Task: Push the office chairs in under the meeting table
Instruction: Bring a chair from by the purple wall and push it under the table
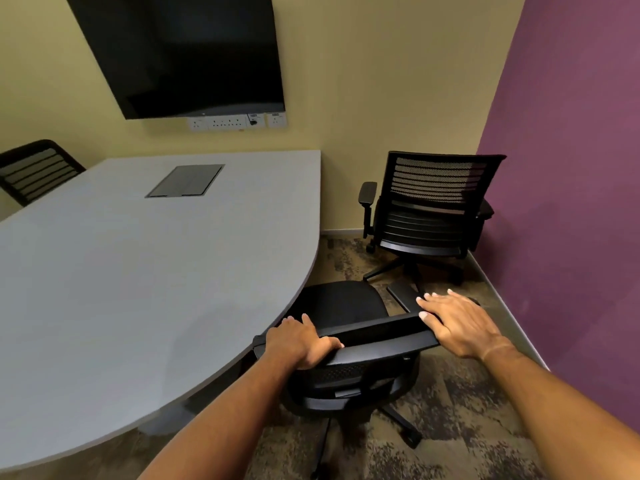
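I see my left hand [300, 342] clamped on the top rail of the nearest office chair [349, 348], fingers [287, 322] curled over the far side of the rail and the thumb hooked on the near side, at the rail's end closest to the worktop [138, 271]. My right hand [457, 323] lies on the other end of the same rail, palm down, fingers [433, 299] spread and flat rather than wrapped; it rests on the rail without gripping it.

This chair stands at the curved end of the grey worktop, its black seat partly tucked beneath the edge, its backrest and one armrest clear of it, and its wheeled base on the patterned carpet [467, 410].

A second office chair [429, 209], black with a mesh back, stands well apart from the worktop, off its far right corner, in the angle where the cream wall meets the purple wall [571, 168]. It is turned with its back towards me.

A third chair [34, 169] shows only its slatted back beyond the worktop's left edge.

Set into the worktop, towards its far side, is a closed grey cable hatch [185, 180]. Above the worktop's far edge a dark wall screen [180, 53] hangs, with a strip of sockets [237, 122] just under it.
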